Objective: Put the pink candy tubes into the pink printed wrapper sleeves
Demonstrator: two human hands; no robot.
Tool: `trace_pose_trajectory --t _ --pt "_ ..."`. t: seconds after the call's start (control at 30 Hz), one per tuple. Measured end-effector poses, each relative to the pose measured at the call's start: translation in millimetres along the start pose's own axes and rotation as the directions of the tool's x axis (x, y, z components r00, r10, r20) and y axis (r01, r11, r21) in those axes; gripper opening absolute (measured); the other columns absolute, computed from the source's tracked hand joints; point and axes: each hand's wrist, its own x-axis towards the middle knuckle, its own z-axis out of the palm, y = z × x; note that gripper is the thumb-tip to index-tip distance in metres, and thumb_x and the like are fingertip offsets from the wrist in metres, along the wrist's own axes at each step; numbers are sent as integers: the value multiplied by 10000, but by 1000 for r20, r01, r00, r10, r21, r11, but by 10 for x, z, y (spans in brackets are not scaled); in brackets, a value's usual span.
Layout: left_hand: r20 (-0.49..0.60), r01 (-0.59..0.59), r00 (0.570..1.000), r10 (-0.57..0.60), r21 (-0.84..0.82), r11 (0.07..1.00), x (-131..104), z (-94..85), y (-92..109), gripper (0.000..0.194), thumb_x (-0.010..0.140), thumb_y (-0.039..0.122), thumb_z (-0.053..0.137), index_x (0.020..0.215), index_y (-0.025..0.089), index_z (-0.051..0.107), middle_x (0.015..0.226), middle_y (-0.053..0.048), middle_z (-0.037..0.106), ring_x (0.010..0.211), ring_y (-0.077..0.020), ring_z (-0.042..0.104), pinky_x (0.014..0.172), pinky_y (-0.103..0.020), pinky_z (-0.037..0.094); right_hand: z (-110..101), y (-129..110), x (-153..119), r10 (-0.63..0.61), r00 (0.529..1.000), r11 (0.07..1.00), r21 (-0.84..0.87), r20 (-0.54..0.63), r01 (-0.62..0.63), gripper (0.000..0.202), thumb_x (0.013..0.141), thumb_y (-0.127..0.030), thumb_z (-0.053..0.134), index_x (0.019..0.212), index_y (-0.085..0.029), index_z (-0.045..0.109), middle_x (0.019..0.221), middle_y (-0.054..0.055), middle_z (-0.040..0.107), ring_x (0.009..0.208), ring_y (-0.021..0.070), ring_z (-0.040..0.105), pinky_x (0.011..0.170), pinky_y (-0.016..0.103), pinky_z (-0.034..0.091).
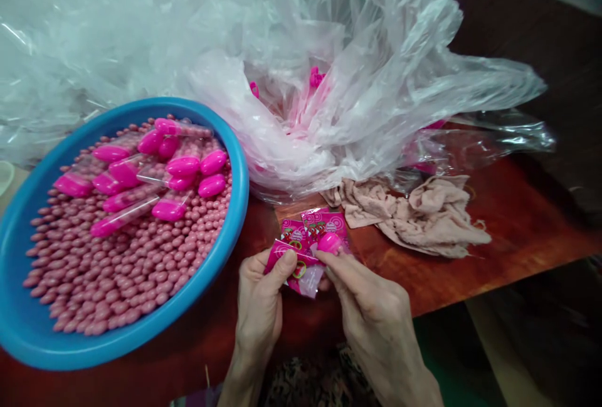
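My left hand (263,291) pinches a small pink printed packet (297,263) between thumb and fingers, near the table's front edge. Close by on the right, my right hand (371,294) has its fingers pressed together around a bright pink rounded cap (330,243); whatever lies below the cap is hidden by the fingers. More pink packets with printed pictures (324,224) lie just beyond both hands. To the left stands a blue basin (239,175) full of small pink balls (141,269), with several clear tubes with bright pink caps (182,165) lying on top.
A large crumpled clear plastic bag (301,169) holding pink pieces spreads behind the hands. A wrinkled beige cloth (414,212) lies to the right on the reddish-brown table (508,244). More clear plastic (94,31) fills the back left.
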Motion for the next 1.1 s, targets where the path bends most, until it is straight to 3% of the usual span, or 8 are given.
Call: trace_pose_trajectory --t 0.13,0.23,0.3,0.4,0.57,0.77,0.93,1.1 --pt "-142 -109 984 105 -26 994 22 -51 1 112 587 264 828 644 201 754 577 48 715 541 -57 596 588 -133 491 -103 66 -23 187 951 982 34 -246 -184 279 881 -73 513 1099 -161 664 831 19 709 686 114 658 694 209 534" --pt "-156 -129 980 125 -18 991 17 -26 0 127 587 275 828 651 194 754 586 39 715 564 -72 598 613 -162 508 -90 2 -6 303 937 937 235 -177 -258 187 858 -145 592 982 -246 688 786 -35 692 633 99 634 621 193 518" --pt "-127 -131 984 128 -12 991 0 17 -1 151 582 296 828 635 177 752 554 24 698 549 -88 586 609 -196 519 -23 -78 14 278 958 908 345 -68 -239 91 817 -164 641 841 -240 687 761 -36 668 673 113 626 617 206 503" --pt "-98 -156 983 155 -7 988 -31 69 -9 142 598 301 820 612 181 746 538 31 686 545 -81 575 612 -187 511 107 -156 36 272 962 893 379 -22 -243 81 744 -171 718 758 -224 659 789 -23 627 765 144 603 675 252 480" --pt "-72 -123 990 120 -44 991 -58 82 -44 127 619 270 813 616 165 742 573 27 706 542 -66 567 578 -155 492 227 -153 -5 282 957 908 342 -73 -242 153 763 -149 713 674 -213 606 830 -23 562 787 147 557 687 280 441" --pt "-38 13 999 -19 -156 988 -23 109 -48 143 592 244 824 567 148 721 525 19 685 491 -55 557 514 -137 464 249 -170 -96 73 969 996 71 -234 -58 152 789 -69 676 692 -167 611 788 10 521 785 152 474 694 288 429" --pt "-60 62 995 -75 -198 978 35 71 -5 140 585 244 831 592 162 717 535 29 689 460 -55 561 460 -135 445 249 -132 -70 29 991 999 48 -131 -23 114 767 -68 699 813 -165 662 932 55 547 892 196 475 750 332 449" --pt "-53 116 990 -131 -220 969 40 65 14 202 514 242 867 578 141 705 541 17 689 472 -74 583 472 -156 477 198 -116 -93 14 991 995 101 -134 0 153 792 -33 649 775 -186 652 872 27 536 843 172 487 693 311 458"
